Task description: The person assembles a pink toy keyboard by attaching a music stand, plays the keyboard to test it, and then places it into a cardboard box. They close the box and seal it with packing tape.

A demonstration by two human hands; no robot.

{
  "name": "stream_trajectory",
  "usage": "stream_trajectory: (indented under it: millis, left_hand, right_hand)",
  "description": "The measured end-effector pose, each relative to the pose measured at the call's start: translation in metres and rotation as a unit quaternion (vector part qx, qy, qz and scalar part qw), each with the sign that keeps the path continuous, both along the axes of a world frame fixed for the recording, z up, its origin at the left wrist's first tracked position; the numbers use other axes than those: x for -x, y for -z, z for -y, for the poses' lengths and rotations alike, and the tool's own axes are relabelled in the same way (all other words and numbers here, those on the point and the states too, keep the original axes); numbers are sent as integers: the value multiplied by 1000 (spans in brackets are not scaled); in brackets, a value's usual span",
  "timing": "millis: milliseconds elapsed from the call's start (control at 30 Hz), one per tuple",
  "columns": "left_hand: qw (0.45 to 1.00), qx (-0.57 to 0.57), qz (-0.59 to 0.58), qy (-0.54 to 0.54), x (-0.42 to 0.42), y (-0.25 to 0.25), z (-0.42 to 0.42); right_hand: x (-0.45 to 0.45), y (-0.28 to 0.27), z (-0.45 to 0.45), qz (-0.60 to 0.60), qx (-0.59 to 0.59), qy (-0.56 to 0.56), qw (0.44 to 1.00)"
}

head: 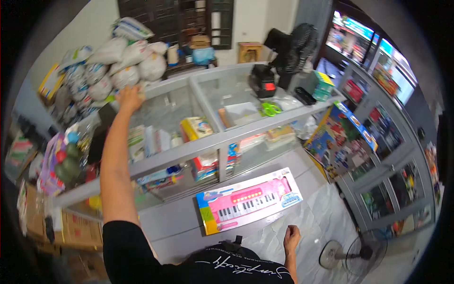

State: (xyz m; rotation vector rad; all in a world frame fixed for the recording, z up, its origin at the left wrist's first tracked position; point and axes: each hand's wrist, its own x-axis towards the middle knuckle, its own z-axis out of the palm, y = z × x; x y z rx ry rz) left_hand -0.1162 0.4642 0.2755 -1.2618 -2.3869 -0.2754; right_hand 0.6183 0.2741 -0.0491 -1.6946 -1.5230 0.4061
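My left hand (pixel 129 99) reaches far forward to the left end of a glass display counter (pixel 218 136). It is beside a heap of wrapped bundles (pixel 122 76), and blur hides whether its fingers hold anything. Low on my right side hangs my right hand (pixel 292 237), its fingers curled and nothing seen in them. Between me and the counter is a boxed pink toy keyboard (pixel 248 200), set at a slant above the tiled floor (pixel 308 216). Green-handled scissors (pixel 271 109) and a black device with a red patch (pixel 263 81) rest on the counter top.
A large colourful toy box (pixel 340 145) leans by a grey glazed cabinet (pixel 386 152) on the right. Near my right hand stands an electric fan (pixel 365 254). Cardboard cartons (pixel 81 229) are stacked at left, below bagged toys (pixel 67 159).
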Motion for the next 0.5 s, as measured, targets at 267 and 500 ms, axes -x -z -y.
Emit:
stream_trajectory:
  millis: [267, 500]
  left_hand:
    - [998, 65, -22, -11, 24, 4, -26]
    - [964, 0, -24, 263, -140, -38, 36]
  right_hand:
    - [24, -36, 27, -27, 24, 9, 999]
    - [88, -84, -17, -90, -20, -116, 989]
